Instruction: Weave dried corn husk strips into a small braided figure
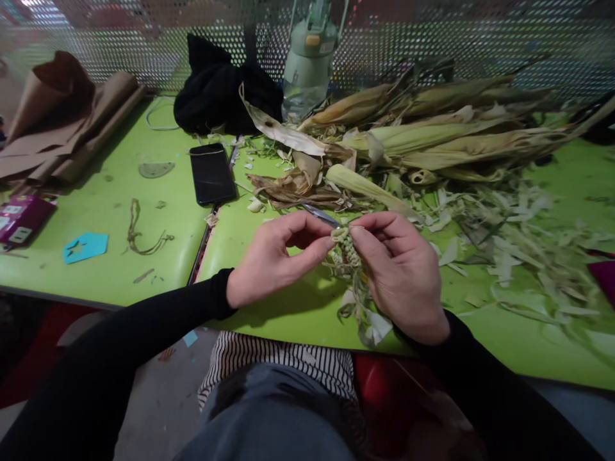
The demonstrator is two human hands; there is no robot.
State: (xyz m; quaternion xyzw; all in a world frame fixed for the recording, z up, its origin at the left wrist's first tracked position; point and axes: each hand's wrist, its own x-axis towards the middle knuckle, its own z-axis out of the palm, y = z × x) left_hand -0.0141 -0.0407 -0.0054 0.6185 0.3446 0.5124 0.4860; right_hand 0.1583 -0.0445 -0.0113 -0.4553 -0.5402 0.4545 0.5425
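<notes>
My left hand [278, 256] and my right hand [396, 272] meet over the near edge of the green table [120, 250]. Between their fingertips is a braided strip of corn husk [348, 253], pale green and plaited, with loose husk ends hanging down below the hands. Both hands pinch the top of the braid, thumbs against forefingers. A thin metal blade, perhaps scissors [319, 214], lies on the table just behind my left fingers.
A pile of corn cobs in dry husks [432, 131] fills the back right, with husk scraps [504, 243] strewn over the right side. A black phone [212, 173], a black bag [218, 89], a green bottle [307, 57], brown paper [57, 121] and a blue card [85, 246] lie to the left.
</notes>
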